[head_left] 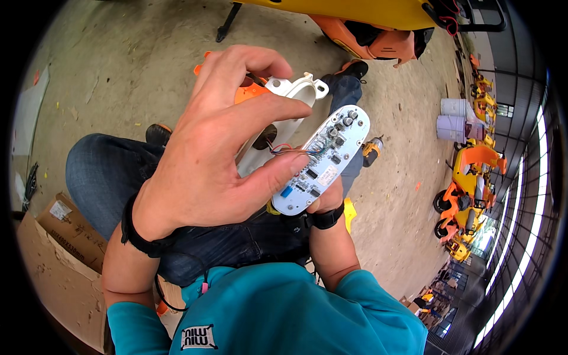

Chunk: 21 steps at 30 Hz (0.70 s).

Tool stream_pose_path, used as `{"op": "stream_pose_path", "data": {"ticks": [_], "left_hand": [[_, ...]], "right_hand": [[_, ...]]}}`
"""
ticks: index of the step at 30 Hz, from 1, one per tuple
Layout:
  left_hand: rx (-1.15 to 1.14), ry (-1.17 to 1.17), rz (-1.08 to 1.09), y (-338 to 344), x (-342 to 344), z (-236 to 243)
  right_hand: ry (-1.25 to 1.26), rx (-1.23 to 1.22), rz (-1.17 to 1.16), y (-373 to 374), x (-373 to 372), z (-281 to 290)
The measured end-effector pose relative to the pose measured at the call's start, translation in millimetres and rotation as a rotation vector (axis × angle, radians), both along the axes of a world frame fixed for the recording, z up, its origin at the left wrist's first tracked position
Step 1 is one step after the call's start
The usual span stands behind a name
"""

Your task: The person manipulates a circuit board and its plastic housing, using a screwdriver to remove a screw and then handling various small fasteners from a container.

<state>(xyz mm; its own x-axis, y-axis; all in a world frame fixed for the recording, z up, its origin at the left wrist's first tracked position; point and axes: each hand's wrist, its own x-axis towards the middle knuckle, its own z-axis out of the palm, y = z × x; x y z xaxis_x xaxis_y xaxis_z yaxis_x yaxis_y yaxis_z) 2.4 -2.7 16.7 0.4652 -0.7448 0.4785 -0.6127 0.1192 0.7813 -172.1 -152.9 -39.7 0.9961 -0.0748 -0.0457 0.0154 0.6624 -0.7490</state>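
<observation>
My left hand (pixel 210 154) is closed on an elongated white plastic housing (pixel 296 89), index finger across it and thumb resting on a populated, oval-ended circuit board (pixel 319 183). Thin coloured wires (pixel 284 150) run from inside the housing to the board, beside that thumb. Under the board's lower end my right hand (pixel 325 198) grips it from behind; most of its fingers are hidden. An orange plastic piece (pixel 248 92) shows behind the housing.
My legs (pixel 100 183) are bent beneath my hands. A cordless drill (pixel 371 151) lies on the concrete floor (pixel 402 225) at right, with buckets (pixel 451 127) and parked scooters (pixel 470 171) beyond. Cardboard (pixel 62 278) lies lower left; a yellow vehicle body (pixel 367 12) is at the top.
</observation>
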Motion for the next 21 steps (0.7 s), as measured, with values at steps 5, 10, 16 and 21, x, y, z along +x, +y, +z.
{"op": "stream_pose_path", "data": {"ticks": [5, 10, 16, 21], "left_hand": [[0.011, -0.009, 0.003, -0.1, 0.3, 0.3], [0.018, -0.002, 0.01, 0.1, -0.2, 0.9], [0.022, -0.007, 0.01, -0.1, 0.0, 0.5], [0.026, -0.001, 0.009, -0.2, -0.2, -0.4]], "right_hand": [[0.014, -0.132, 0.0, -3.4, -3.6, -0.6], [0.063, -0.002, -0.002, -2.4, -2.5, -0.9], [0.005, -0.15, -0.003, -2.7, -1.1, 2.3], [0.08, -0.076, 0.025, -3.5, -1.4, 2.4]]}}
